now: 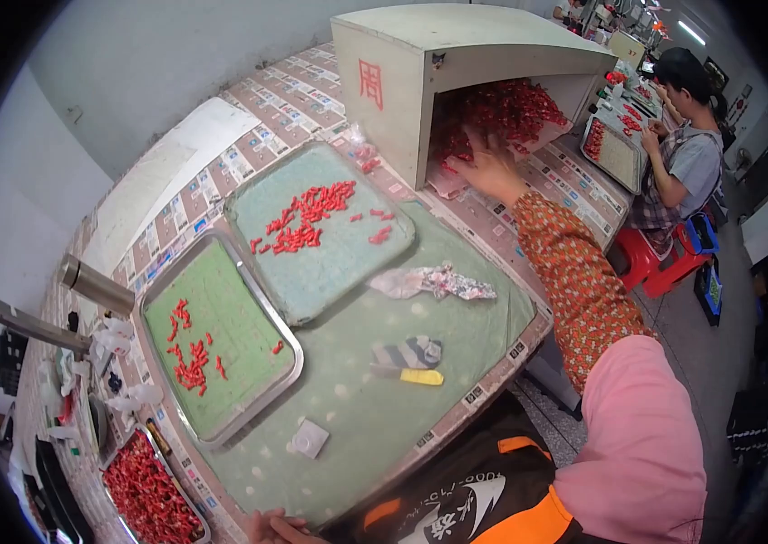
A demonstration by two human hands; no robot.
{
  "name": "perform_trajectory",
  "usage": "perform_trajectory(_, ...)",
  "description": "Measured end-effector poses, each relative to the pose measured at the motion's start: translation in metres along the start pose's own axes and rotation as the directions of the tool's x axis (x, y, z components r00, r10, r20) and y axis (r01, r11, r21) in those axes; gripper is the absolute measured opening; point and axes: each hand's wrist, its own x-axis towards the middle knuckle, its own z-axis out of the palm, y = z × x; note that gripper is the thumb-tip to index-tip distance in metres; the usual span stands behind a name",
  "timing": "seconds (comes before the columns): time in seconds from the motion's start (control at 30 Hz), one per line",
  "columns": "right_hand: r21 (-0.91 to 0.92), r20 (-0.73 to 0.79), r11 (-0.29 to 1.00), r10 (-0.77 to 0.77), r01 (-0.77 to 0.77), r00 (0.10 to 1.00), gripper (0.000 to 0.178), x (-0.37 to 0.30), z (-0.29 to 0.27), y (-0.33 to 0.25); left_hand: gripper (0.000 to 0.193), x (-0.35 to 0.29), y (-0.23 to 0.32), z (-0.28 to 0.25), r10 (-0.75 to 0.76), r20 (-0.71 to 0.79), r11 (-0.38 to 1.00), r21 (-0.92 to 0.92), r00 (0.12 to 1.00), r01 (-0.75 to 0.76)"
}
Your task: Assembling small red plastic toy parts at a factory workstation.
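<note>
The right hand (486, 169) reaches toward 1 o'clock into the open mouth of the beige box (402, 72), fingers spread over the heap of small red pieces (502, 109), which lies just beyond the fingertips, touching them. The left hand (277, 528) rests at 6 o'clock on the table edge (456, 412), fingers loosely together, holding nothing, well apart from the heap. Glossy red pieces also dot 2 steel trays (257, 399) lined with green cloth.
</note>
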Motion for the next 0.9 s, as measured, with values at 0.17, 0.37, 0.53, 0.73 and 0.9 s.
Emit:
perform_trajectory(0.17, -0.110, 0.034, 0.991, 0.079, -0.075, 0.996, 0.087, 0.034, 0.058, 0.002, 0.034, -0.023, 0.006, 0.018, 0.009, -0.097, 0.984, 0.177, 0.995, 0.008)
perform_trajectory(0.37, -0.267, -0.098, 0.956, -0.156, 0.124, 0.983, 0.071, 0.093, 0.112, 0.029, 0.022, -0.014, 0.005, 0.046, 0.349, -0.104, 0.855, 0.442, 0.931, -0.271)
perform_trajectory(0.53, -0.297, -0.046, 0.874, -0.414, 0.384, 0.909, 0.061, 0.113, 0.106, 0.023, 0.015, -0.014, -0.003, 0.045, 0.363, -0.132, 0.854, 0.443, 0.923, -0.272)
perform_trajectory(0.73, -0.218, -0.180, 0.883, -0.456, 0.417, 0.872, 0.047, 0.108, 0.089, 0.017, 0.011, -0.009, 0.006, 0.047, 0.468, 0.005, 0.784, 0.459, 0.884, -0.418)
perform_trajectory(0.9, -0.131, 0.072, 0.988, -0.078, 0.087, 0.994, 0.040, 0.115, 0.084, 0.001, 0.009, -0.012, 0.009, 0.051, 0.432, -0.033, 0.801, 0.473, 0.901, -0.367)
